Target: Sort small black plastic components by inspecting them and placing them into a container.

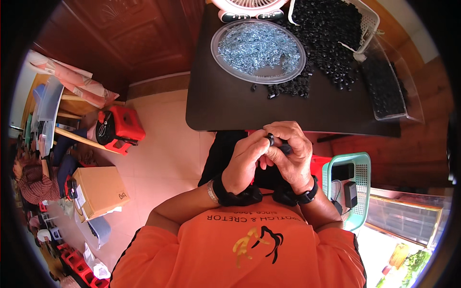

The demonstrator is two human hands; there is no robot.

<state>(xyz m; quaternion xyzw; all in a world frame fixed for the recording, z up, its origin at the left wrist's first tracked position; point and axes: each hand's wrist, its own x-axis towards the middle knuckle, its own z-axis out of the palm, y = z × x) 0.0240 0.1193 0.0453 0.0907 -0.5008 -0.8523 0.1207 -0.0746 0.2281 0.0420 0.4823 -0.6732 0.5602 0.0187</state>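
Note:
My left hand (246, 161) and my right hand (294, 156) meet in front of my chest, just short of the table's near edge. Both are closed, with thumbs and fingertips almost touching. A small black piece (270, 139) is pinched at the left thumb tip, beside the right thumb. Another dark rounded piece (286, 149) shows inside my curled right fingers; its kind is hard to make out. Beyond the hands, a round clear tray (214, 48) holds many small shiny bluish metallic pieces. Small black pieces (331, 62) lie heaped to its right, partly spilling from a white basket (370, 21).
The dark table (216, 108) carries a pink fan (249, 6) at the back and a clear bin (384, 89) of black pieces at right. A green basket (362, 192) stands near my right elbow. To the left are a red stool (129, 127), a cardboard box (103, 192) and another person (41, 180).

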